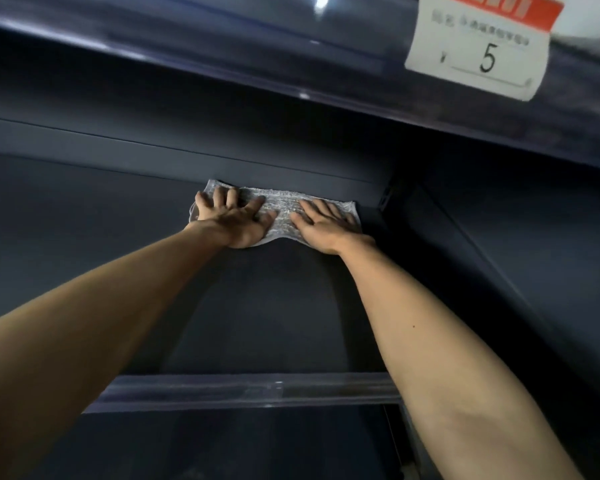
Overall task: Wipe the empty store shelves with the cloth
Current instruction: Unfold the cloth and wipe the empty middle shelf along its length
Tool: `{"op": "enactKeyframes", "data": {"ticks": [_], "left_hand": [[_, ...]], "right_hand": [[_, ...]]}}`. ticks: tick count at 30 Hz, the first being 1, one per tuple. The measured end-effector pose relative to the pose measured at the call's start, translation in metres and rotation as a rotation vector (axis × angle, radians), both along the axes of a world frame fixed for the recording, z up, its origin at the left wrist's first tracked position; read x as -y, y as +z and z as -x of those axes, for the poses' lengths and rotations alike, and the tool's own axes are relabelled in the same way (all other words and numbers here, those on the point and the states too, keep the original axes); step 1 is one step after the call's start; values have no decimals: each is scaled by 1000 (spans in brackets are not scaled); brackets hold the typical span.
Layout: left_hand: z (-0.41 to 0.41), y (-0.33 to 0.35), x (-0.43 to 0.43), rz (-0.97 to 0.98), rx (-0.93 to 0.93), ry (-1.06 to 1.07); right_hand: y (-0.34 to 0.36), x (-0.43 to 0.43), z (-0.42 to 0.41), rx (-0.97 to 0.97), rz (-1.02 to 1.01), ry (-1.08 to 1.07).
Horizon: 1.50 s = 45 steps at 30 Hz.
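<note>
Your left hand and right hand lay flat, fingers spread, pressing the grey cloth onto the dark shelf. The cloth touched the back panel. Neither hand gripped it.

You were in a shop, at a retail gondola unit. Evidence: dark metal shelf with a clear plastic price-label strip along its front edge, and a second shelf above with the same glossy strip. A price tag was clipped near that upper shelf's right end: red header, white body, large "5", smaller print too blurred to read. A slotted upright stood at the back right corner. The shelf carried no stock.
</note>
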<state>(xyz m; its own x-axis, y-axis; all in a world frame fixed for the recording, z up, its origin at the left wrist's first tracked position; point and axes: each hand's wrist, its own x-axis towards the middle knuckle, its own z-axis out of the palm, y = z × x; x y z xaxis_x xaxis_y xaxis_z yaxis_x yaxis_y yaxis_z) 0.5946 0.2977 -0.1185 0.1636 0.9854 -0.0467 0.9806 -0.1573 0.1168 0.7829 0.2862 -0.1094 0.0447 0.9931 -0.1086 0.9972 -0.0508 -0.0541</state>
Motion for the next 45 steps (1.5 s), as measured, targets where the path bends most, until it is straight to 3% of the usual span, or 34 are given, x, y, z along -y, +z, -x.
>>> {"op": "enactKeyframes", "data": {"ticks": [11,27,30,34,41,45], "left_hand": [[-99,3,24,35,-21,-101],[-52,25,157,310,4,-232],[-49,30,175,361,-5,-227],[-27,31,191,407,-17,-212],[90,31,181,416,9,-146],[141,30,187,411,3,-64]], "right_hand": [[-8,24,-88,-1,17,-136],[22,180,-58,-106,316,-168],[31,200,-54,-201,360,-173],[36,214,-26,-222,432,-155],[32,194,82,-215,502,-70],[36,190,143,-349,520,-89]]}}
